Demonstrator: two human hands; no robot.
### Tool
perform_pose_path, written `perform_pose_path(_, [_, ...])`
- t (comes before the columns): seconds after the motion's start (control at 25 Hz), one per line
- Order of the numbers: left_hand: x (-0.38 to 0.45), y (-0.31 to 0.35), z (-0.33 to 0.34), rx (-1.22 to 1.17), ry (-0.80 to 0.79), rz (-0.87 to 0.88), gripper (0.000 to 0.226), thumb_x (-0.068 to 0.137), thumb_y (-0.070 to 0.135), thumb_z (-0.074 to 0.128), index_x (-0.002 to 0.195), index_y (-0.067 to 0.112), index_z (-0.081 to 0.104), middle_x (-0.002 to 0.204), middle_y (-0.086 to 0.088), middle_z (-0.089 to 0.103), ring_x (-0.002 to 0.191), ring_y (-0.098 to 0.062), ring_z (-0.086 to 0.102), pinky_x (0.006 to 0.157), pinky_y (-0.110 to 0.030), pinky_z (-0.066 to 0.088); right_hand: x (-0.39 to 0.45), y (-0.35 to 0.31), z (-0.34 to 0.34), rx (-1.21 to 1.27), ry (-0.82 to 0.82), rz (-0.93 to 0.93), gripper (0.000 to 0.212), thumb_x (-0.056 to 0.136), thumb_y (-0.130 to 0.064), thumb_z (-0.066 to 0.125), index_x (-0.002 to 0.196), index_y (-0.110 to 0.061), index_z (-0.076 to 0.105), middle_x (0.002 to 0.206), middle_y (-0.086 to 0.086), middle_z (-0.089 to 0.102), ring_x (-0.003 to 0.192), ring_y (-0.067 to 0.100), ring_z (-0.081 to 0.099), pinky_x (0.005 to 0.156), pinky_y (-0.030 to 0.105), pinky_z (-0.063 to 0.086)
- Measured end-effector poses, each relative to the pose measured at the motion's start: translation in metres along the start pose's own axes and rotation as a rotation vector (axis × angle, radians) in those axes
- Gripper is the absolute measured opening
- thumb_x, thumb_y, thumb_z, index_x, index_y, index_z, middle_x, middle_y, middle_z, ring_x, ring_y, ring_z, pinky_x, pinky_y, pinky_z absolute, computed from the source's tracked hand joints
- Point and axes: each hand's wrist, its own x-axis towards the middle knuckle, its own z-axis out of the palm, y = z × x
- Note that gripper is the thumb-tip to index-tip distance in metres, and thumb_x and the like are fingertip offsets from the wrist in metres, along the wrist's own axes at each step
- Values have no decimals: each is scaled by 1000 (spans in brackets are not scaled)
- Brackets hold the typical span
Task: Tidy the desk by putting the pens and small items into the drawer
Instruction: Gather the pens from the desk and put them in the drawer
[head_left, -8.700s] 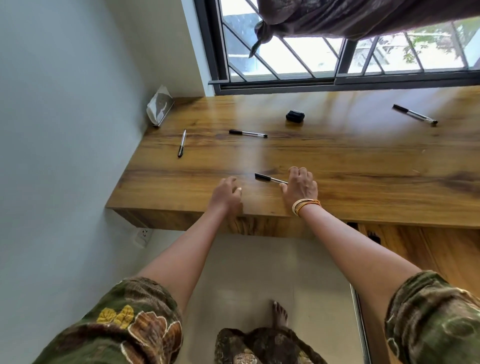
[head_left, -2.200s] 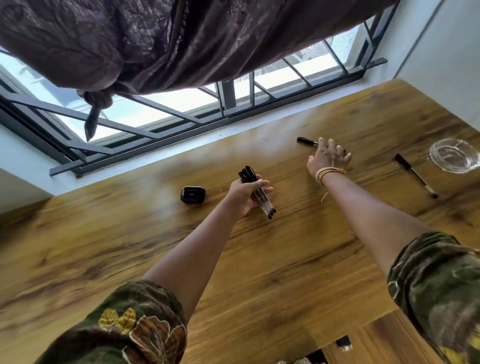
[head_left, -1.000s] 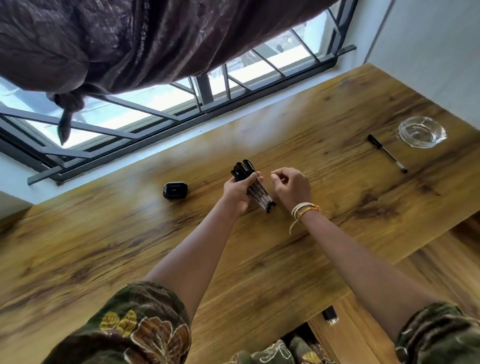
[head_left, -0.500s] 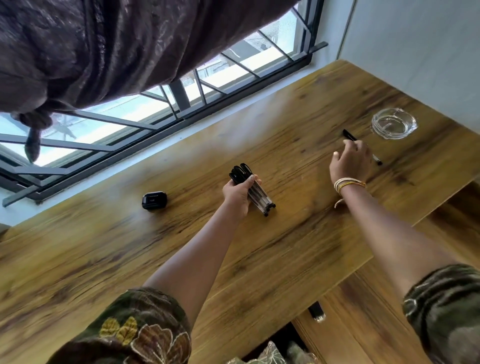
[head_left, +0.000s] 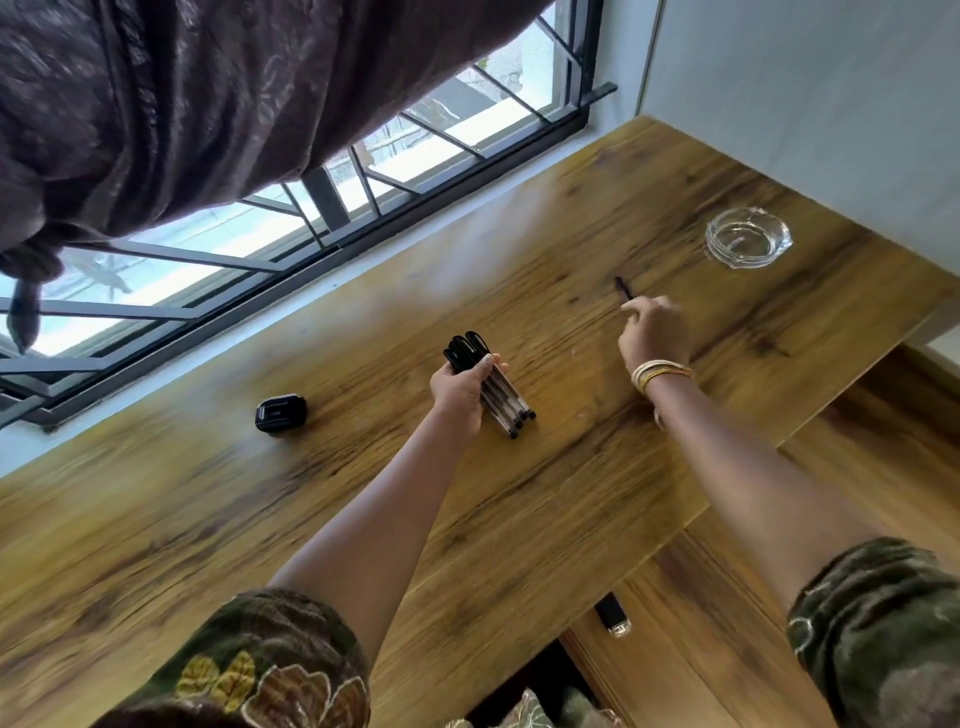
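Observation:
My left hand (head_left: 464, 387) is closed around a bundle of several black-capped pens (head_left: 498, 391), held just above the middle of the wooden desk (head_left: 311, 509). To its right, my right hand (head_left: 653, 335) pinches one more black pen (head_left: 623, 288) by its lower end; the pen's cap sticks up and away past the fingers, blurred by motion. A small black case (head_left: 280, 414) lies on the desk to the left of the bundle. No drawer shows in this view.
A clear glass ashtray (head_left: 748, 243) sits near the desk's far right corner by the wall. A barred window and a dark curtain (head_left: 208, 104) run along the far edge. A small black object (head_left: 613, 616) lies on the lower wooden surface beside the desk.
My right hand has closed on the pen beside the ashtray and lifted it, drawing it left toward the bundle. My left hand has kept its hold on the pens.

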Motion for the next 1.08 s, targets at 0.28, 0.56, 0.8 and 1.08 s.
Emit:
perform_pose_path(0.28, [-18,-14,-10,-51,-38,-81,31,91,-3,58,120,-11,54,99,-19,68,88,-30,69,93,-47,53,-100,-71,4,509,-292,18,12,78,-8,73,88,-12,77,86,2,75,75,10,66,68,13,50])
perform_pose_path(0.56, [-58,-25,-56,-100,-18,-55,37,84,-7,65,120,-10,55,96,-20,66,81,-30,67,84,-46,56,-161,-96,-7,610,-405,-26,20,77,-4,75,96,-12,74,87,1,73,78,12,69,74,20,57])
perform_pose_path(0.8, [-109,-35,-110,-61,-2,-47,26,79,-6,71,101,-1,59,88,-16,67,74,-28,68,71,-41,58,-224,-115,-27,553,-484,-74,24,79,-9,75,103,-13,73,87,-3,71,67,2,61,62,9,52])
perform_pose_path(1.08, [-160,-67,-145,-43,-29,-84,25,81,-5,70,103,-3,58,98,-20,66,86,-33,68,86,-50,56,-293,-106,-48,527,-578,-50,25,80,-22,75,103,-17,68,77,-4,64,72,13,62,61,20,50])
